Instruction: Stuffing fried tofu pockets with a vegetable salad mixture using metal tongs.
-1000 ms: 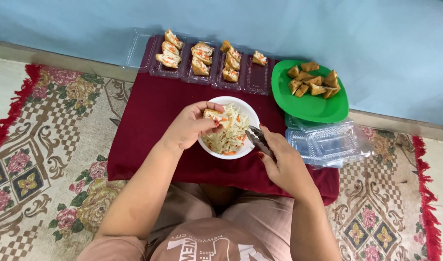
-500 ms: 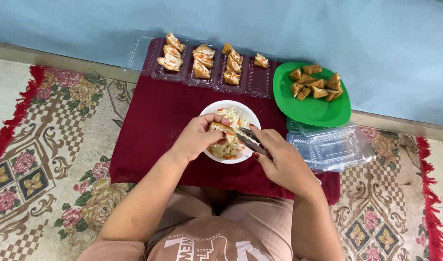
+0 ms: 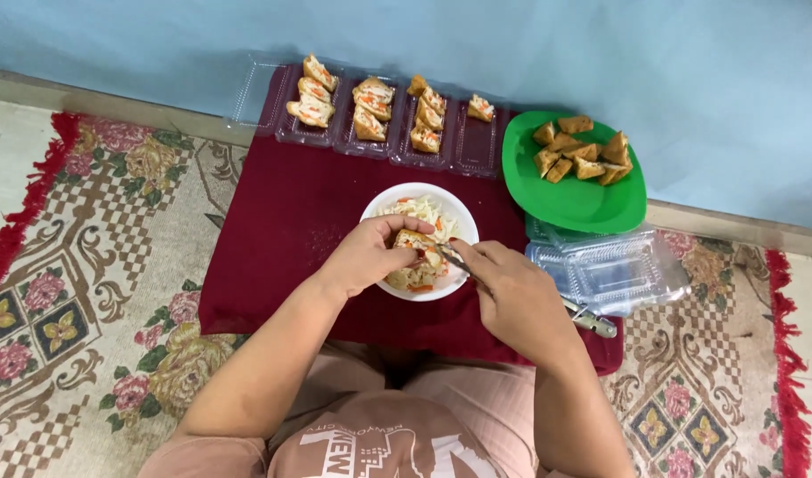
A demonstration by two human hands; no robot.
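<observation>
1. Hands meet over the white bowl (image 3: 379, 211) at the near middle of the dark red cloth (image 3: 282, 221). The left hand (image 3: 366, 257) pinches a fried tofu piece (image 3: 415, 241) just above the bowl's filling; the right hand (image 3: 512, 296) is closed around a thin metal utensil (image 3: 455, 259) whose tip touches that piece. By the look of it, this piece is being stuffed and is not finished.
2. The bowl holds shredded vegetable filling (image 3: 424, 211), pale with orange bits; a good share appears left.
3. Just right of the bowl lies a stack of clear plastic containers (image 3: 614, 270), with nothing in them; a small metal tool (image 3: 592, 320) rests at their near edge.
4. Farther right, the green plate (image 3: 565, 199) carries roughly eight plain brown tofu pieces (image 3: 583, 150), seemingly unfilled, so work remains.
5. Farthest, along the blue wall (image 3: 601, 53), clear trays (image 3: 379, 142) sit in a row. Stuffed pieces (image 3: 310, 93) fill them unevenly: three in the left one, two or three next, three or four after, and a single one in the right tray. The leftmost flap looks bare.
</observation>
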